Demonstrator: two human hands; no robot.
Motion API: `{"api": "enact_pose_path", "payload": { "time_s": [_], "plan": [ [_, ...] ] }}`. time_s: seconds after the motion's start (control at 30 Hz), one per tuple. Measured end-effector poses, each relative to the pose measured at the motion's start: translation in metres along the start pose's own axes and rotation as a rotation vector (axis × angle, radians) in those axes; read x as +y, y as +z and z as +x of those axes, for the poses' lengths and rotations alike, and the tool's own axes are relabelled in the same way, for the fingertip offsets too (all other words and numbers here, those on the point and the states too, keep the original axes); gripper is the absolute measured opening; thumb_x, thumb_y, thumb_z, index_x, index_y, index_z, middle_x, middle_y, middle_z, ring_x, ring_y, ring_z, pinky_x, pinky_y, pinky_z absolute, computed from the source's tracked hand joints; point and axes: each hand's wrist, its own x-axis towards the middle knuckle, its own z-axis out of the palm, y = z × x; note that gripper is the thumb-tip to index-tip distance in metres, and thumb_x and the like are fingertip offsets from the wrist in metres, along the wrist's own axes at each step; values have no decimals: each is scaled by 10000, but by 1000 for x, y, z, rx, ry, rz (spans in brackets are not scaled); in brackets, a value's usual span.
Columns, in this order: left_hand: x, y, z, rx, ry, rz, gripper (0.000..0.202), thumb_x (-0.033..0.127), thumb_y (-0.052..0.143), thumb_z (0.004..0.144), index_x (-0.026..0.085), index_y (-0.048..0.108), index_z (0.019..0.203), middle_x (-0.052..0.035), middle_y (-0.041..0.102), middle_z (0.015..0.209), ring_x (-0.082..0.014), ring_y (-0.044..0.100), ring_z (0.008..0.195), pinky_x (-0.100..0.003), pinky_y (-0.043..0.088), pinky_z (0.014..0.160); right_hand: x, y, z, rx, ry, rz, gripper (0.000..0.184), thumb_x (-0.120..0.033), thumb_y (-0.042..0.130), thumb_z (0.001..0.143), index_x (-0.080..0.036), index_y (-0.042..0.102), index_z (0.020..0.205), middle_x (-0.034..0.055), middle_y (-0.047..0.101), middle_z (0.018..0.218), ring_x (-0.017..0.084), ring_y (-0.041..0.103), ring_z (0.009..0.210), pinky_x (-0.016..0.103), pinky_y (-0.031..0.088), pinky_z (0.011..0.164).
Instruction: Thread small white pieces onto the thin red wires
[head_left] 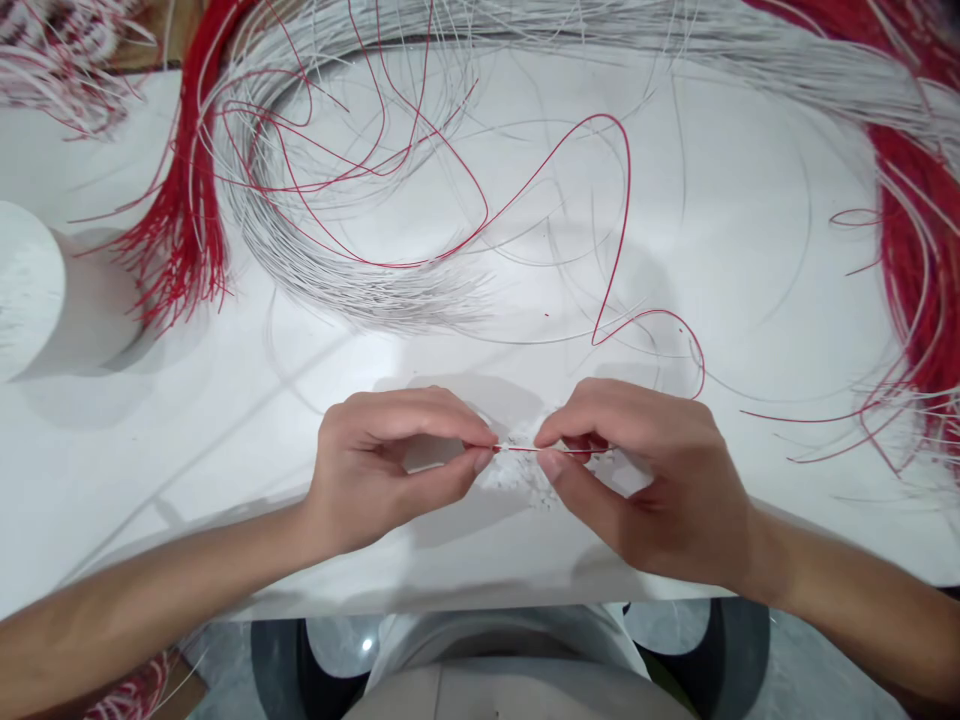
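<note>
A thin red wire (523, 449) runs level between my two hands near the front of the table. My left hand (405, 455) pinches its end between thumb and forefinger, where a tiny whitish piece shows at the fingertips. A short way along, my right hand (649, 475) grips the same wire, thumb against forefinger. From behind the right hand, a red length (628, 200) loops back over the table toward the bundles; whether it is the same wire is hidden by the hand. Small white bits (544, 492) lie scattered under the fingers.
A bundle of white wires (300, 270) curves across the back. Red wire bundles lie at the left (191, 200) and right (911, 250). A white cylinder (90, 310) lies at the left edge. The white table's (337, 600) front edge is close to my body.
</note>
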Motion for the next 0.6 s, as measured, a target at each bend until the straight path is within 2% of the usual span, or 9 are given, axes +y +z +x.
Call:
{"api": "enact_pose_path", "payload": {
  "time_s": [0.13,0.3,0.37,0.43,0.53,0.6],
  "plan": [
    [0,3,0,-1,36,29,214,13,684,706,192,732,812,-44,716,709,-149,644,638,-260,533,587,1,3,-1,-26,2,3,97,-138,561,826,-184,599,749,-31,560,603,93,498,582,226,394,547],
    [1,7,-1,-38,196,158,287,30,693,694,211,696,916,-40,711,756,-155,647,675,-262,538,612,2,5,-2,-60,-32,-9,85,-159,564,851,-174,618,787,-16,592,646,99,511,627,227,402,573],
    [1,5,-3,-13,210,257,316,71,701,678,210,664,959,-51,692,808,-167,640,717,-272,534,627,2,3,-1,-34,-34,-10,83,-144,567,844,-174,612,781,-15,593,642,98,514,621,230,407,575],
    [0,1,-7,2,219,375,262,117,693,664,206,647,906,-52,649,807,-172,614,719,-280,515,609,3,-1,0,17,-19,-25,100,-127,563,839,-181,603,766,-16,587,635,98,511,606,235,405,565],
    [-5,-5,-11,-25,269,530,146,142,654,675,195,635,809,-44,585,790,-155,562,679,-276,480,574,4,-6,2,93,3,-47,138,-114,560,836,-192,589,726,-18,576,627,100,494,581,247,386,542],
    [-8,-6,-13,-58,305,598,164,137,648,696,189,644,851,-51,581,819,-150,554,692,-282,482,598,4,-7,2,112,-1,-35,147,-113,561,835,-196,584,715,-17,574,626,102,487,571,257,379,538]
  ]
}}
